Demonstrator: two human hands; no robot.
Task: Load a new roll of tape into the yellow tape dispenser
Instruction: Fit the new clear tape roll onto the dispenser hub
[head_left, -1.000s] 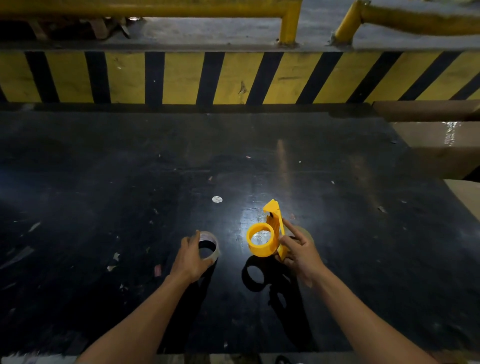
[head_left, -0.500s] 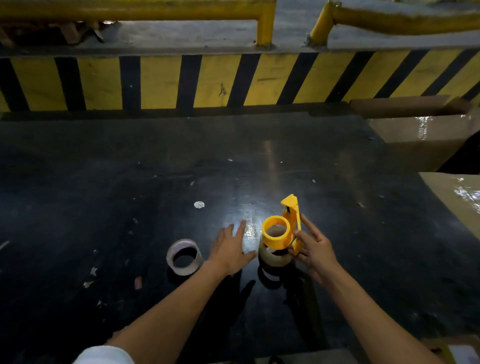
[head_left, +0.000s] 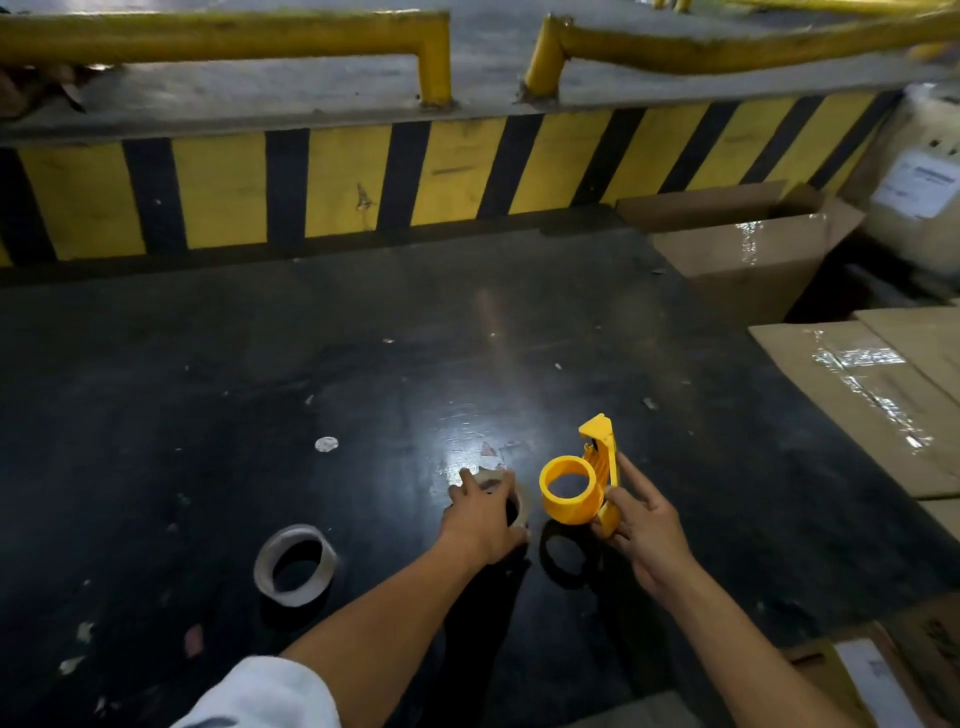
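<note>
My right hand (head_left: 644, 525) holds the yellow tape dispenser (head_left: 579, 486) by its flat handle, just above the black table (head_left: 208, 415). Its round hub is bare and faces me. Just left of the dispenser, my left hand (head_left: 480, 517) curls its fingers over a clear tape roll (head_left: 519, 501) that rests on the table; the hand hides most of that roll. A second, thin roll (head_left: 293, 564) lies by itself on the table further left, touched by neither hand.
Taped cardboard boxes (head_left: 852, 395) crowd the table's right side, and another box (head_left: 883, 670) sits at the lower right. A yellow-and-black striped barrier (head_left: 337, 182) with yellow rails runs along the back. Small paper scraps (head_left: 326, 444) dot the table.
My left hand let go of the thin roll, leaving it on the table, moved right and closed on the other roll beside the dispenser. The dispenser stays in my right hand.
</note>
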